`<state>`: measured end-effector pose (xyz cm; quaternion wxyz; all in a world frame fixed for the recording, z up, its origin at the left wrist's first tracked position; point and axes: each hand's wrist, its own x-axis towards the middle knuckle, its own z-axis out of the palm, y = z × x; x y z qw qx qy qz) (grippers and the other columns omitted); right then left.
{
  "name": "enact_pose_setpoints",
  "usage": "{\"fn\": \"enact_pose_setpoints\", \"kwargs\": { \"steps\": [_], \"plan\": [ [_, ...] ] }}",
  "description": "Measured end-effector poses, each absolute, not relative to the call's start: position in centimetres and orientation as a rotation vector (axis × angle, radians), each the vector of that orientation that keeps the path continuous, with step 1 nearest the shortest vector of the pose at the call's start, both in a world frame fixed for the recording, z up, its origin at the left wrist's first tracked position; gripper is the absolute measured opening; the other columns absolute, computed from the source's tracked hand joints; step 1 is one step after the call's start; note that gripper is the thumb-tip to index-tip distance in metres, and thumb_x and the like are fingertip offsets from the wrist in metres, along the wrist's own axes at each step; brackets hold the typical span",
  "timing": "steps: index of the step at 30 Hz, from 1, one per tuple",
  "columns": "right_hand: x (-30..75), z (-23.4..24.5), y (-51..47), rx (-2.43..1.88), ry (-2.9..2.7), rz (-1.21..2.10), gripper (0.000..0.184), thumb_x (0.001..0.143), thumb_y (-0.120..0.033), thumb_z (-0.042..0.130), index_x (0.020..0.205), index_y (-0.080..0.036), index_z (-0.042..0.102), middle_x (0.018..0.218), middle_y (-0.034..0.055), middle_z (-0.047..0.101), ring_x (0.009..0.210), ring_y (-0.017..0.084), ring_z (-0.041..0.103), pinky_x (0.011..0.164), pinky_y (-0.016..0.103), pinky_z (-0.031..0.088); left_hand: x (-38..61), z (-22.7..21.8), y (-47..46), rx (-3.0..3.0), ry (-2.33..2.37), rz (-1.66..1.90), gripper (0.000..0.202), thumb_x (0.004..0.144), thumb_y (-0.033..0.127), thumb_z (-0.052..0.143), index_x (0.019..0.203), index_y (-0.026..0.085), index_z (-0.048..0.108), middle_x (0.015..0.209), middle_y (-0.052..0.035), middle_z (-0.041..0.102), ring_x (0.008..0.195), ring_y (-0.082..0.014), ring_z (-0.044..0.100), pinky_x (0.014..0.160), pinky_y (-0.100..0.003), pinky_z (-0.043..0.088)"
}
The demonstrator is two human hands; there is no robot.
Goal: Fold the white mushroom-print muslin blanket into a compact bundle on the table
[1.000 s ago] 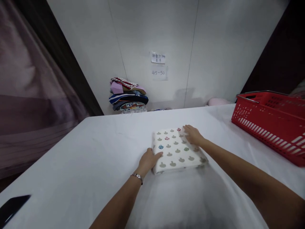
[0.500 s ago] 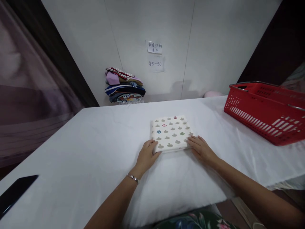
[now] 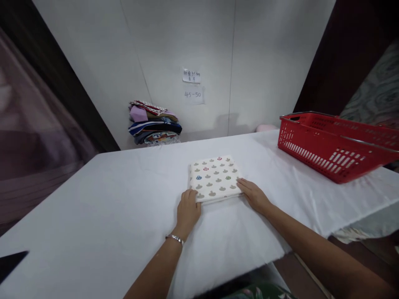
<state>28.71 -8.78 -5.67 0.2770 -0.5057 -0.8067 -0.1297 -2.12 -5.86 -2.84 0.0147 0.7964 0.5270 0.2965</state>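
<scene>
A folded cream cloth lies as a neat, thick square on the white-covered table, printed with grey mushroom-like shapes and a few red, blue and green ones. At its near left corner my left hand has its fingers closed on the edge. My right hand grips the near right corner, fingers together over the edge; its thumb is mostly hidden. Both wrists rest low, close to the tabletop, and the left one wears a metal bracelet.
A red plastic basket with metal handles stands at the right of the table. Stacked folded fabrics sit against the wall at the back. A dark flat object lies at the left edge. Two paper notes hang on the wall.
The view has turned slightly, shifting most of the scene left. My left hand has drawn its thumb in from the cloth's front edge. The cloth stays folded between both hands.
</scene>
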Motion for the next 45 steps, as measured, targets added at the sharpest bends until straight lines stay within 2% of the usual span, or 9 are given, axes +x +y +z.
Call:
{"fn": "enact_pose_setpoints", "kwargs": {
  "steps": [6, 10, 15, 18, 22, 25, 31, 37, 45],
  "plan": [
    [28.4, -5.2, -8.7, -1.434, -2.175, -0.293, 0.047, 0.087, -0.008, 0.038, 0.131, -0.022, 0.047, 0.134, 0.0093, 0.049, 0.126, 0.022, 0.042, 0.099, 0.043, 0.041, -2.8, -2.8, -6.0, 2.408, 1.676, 0.94, 0.034, 0.079, 0.018, 0.046, 0.113, 0.02, 0.049, 0.122, -0.0089, 0.049, 0.113, -0.0236, 0.045, 0.09, -0.038, 0.046],
    [28.1, -5.0, -8.6, -1.481, -2.162, -0.293, 0.048, 0.085, -0.006, 0.038, 0.129, -0.021, 0.049, 0.135, 0.0093, 0.049, 0.126, 0.023, 0.042, 0.098, 0.045, 0.041, -3.1, -3.0, -5.5, 2.349, 1.756, 0.882, 0.05, 0.079, 0.023, 0.049, 0.127, 0.02, 0.04, 0.139, -0.0117, 0.038, 0.127, -0.0282, 0.035, 0.099, -0.045, 0.038],
    [28.3, -5.1, -9.0, -1.45, -2.141, -0.236, 0.047, 0.086, -0.008, 0.038, 0.129, -0.024, 0.049, 0.133, 0.0079, 0.05, 0.126, 0.02, 0.043, 0.1, 0.044, 0.038, -3.0, -3.6, -5.2, 2.388, 1.672, 0.758, 0.053, 0.081, 0.016, 0.039, 0.134, 0.016, 0.034, 0.129, -0.012, 0.051, 0.12, -0.024, 0.045, 0.101, -0.043, 0.035],
    [28.3, -4.9, -9.3, -1.43, -2.109, -0.113, 0.048, 0.085, -0.008, 0.039, 0.128, -0.024, 0.05, 0.134, 0.0076, 0.05, 0.127, 0.021, 0.041, 0.102, 0.046, 0.036, -3.1, -3.9, -5.2, 2.392, 1.664, 0.761, 0.053, 0.081, 0.015, 0.038, 0.134, 0.015, 0.035, 0.127, -0.0122, 0.053, 0.119, -0.0242, 0.047, 0.101, -0.043, 0.035],
    [28.5, -3.1, -8.6, -1.446, -1.928, 0.241, 0.051, 0.078, -0.013, 0.047, 0.127, -0.022, 0.052, 0.134, 0.0064, 0.049, 0.126, 0.022, 0.042, 0.101, 0.043, 0.038, -3.2, -4.1, -5.0, 2.401, 1.692, 0.812, 0.055, 0.081, 0.018, 0.041, 0.136, 0.014, 0.035, 0.141, -0.016, 0.037, 0.129, -0.0276, 0.037, 0.102, -0.045, 0.035],
    [28.8, -0.9, -6.7, -1.592, -1.626, 0.389, 0.043, 0.078, -0.019, 0.048, 0.12, -0.02, 0.057, 0.126, 0.0067, 0.057, 0.114, 0.021, 0.053, 0.093, 0.036, 0.045, -3.0, -4.0, -4.6, 2.498, 1.614, 0.885, 0.056, 0.081, 0.018, 0.043, 0.137, 0.017, 0.034, 0.148, -0.0136, 0.025, 0.135, -0.028, 0.027, 0.105, -0.048, 0.032],
    [28.2, 1.6, -1.4, -2.037, -1.475, 0.376, 0.022, 0.082, -0.032, 0.05, 0.091, -0.019, 0.065, 0.094, 0.0043, 0.067, 0.084, 0.017, 0.06, 0.071, 0.025, 0.043, -2.7, -4.2, -4.0, 2.554, 1.399, 0.854, 0.06, 0.079, 0.007, 0.039, 0.137, 0.021, 0.036, 0.146, -0.0085, 0.032, 0.135, -0.0228, 0.027, 0.109, -0.045, 0.031],
    [27.1, 1.0, 0.6, -2.166, -1.472, 0.386, 0.022, 0.079, -0.04, 0.056, 0.082, -0.018, 0.061, 0.087, 0.0057, 0.067, 0.078, 0.019, 0.059, 0.059, 0.025, 0.034, -2.9, -4.6, -4.1, 2.504, 1.381, 0.881, 0.062, 0.079, 0.007, 0.04, 0.139, 0.025, 0.034, 0.148, -0.0054, 0.029, 0.135, -0.0228, 0.027, 0.109, -0.046, 0.032],
    [27.0, 0.8, 0.6, -2.182, -1.45, 0.321, 0.014, 0.083, -0.029, 0.049, 0.083, -0.019, 0.059, 0.087, 0.0033, 0.066, 0.078, 0.016, 0.057, 0.057, 0.023, 0.031, -3.0, -4.4, -4.2, 2.502, 1.384, 0.875, 0.06, 0.081, 0.009, 0.039, 0.138, 0.024, 0.036, 0.147, -0.0043, 0.031, 0.136, -0.0218, 0.027, 0.109, -0.043, 0.033]
  ]
}}
